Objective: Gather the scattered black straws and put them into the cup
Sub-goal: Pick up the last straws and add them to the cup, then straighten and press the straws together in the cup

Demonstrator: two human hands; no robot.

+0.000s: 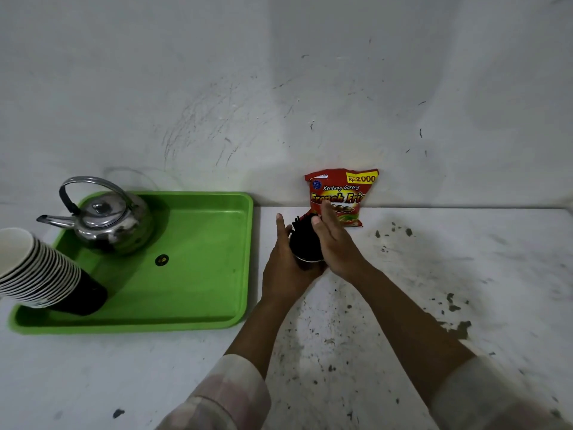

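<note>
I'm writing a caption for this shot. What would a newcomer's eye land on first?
Probably the green tray on the left, bright against the pale counter, with a steel kettle at its back and a tipped stack of paper cups at its near left corner. Next, the red snack bag leaning on the wall, and just before it the left hand and right hand around a black cup of straws.

A plain drinks corner, likely a small kitchen: a steel kettle (102, 217) and stacked paper cups (37, 271) on a green tray (198, 274) at the worn white counter's (434, 274) left edge, a snack packet (341, 193) against the scuffed wall (279, 88).
</note>
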